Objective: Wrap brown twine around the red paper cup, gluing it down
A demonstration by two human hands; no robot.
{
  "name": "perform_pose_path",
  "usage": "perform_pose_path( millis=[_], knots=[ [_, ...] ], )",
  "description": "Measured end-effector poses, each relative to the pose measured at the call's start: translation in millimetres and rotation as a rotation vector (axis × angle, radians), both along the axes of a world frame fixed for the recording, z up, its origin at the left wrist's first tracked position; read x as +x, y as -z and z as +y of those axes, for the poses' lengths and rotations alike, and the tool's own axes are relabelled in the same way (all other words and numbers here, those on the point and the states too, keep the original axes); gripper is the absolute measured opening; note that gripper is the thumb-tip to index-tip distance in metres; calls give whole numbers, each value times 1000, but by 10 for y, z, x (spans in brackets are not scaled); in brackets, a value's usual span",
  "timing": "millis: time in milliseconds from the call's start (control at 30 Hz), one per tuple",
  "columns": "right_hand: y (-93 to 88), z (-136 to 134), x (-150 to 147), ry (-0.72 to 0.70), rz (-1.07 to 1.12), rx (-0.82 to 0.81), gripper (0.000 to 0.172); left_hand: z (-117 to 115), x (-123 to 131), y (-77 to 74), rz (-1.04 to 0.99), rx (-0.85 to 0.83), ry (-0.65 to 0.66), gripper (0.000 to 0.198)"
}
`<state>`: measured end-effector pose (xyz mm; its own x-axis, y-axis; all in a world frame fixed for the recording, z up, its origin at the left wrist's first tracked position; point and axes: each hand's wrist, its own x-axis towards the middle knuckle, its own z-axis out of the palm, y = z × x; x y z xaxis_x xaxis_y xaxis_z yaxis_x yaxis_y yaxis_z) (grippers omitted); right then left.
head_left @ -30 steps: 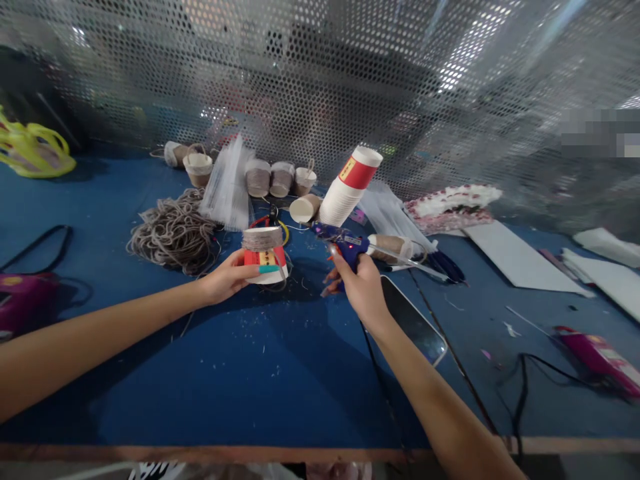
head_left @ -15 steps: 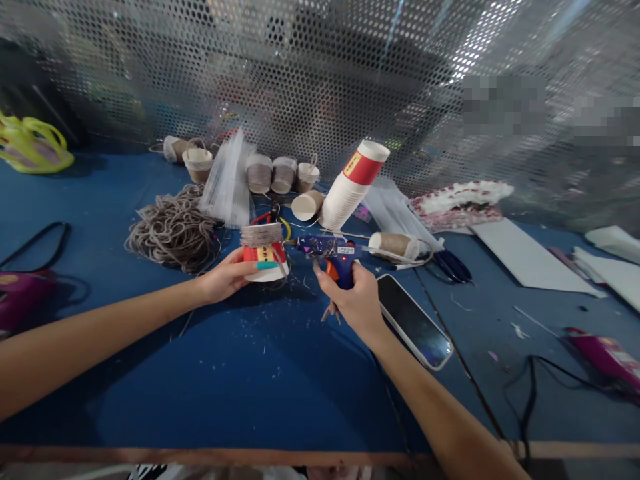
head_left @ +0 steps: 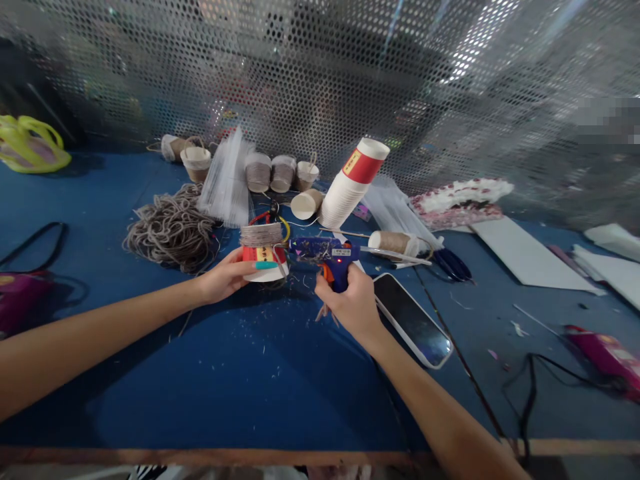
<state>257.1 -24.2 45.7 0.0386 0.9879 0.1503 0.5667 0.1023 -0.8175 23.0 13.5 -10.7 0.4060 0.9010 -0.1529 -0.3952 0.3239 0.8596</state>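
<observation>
My left hand [head_left: 225, 277] is closed around a red and white paper cup [head_left: 260, 272], held upside down with grey-brown cord [head_left: 261, 235] wound about its upper part. A loose end of the cord hangs down the cup's right side. My right hand [head_left: 353, 303] grips a blue hot glue gun [head_left: 325, 251] by its handle, fingers near the orange trigger. The gun's nozzle points left, at the cord on the cup; whether it touches is hard to tell. A clear glue stick [head_left: 397, 255] sticks out behind the gun.
A tangled cord pile [head_left: 173, 227] lies left. Behind are cord-wrapped cups [head_left: 259, 173], a leaning cup stack [head_left: 345, 197] and clear plastic strips [head_left: 230, 180]. A phone [head_left: 415, 320] lies beside my right wrist, white boards [head_left: 530, 257] farther right. Perforated metal [head_left: 320, 80] stands at the back.
The glue gun in my right hand has shifted slightly left, its nozzle closer to the cord on the cup. My left hand and the cup have hardly moved.
</observation>
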Motion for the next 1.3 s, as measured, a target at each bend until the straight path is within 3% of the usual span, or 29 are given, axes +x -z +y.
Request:
perform_pose_path(
  millis=[1300],
  knots=[
    [79,61,74,34,-59,61,16,3,-18,34,-24,66,34,51]
  ],
)
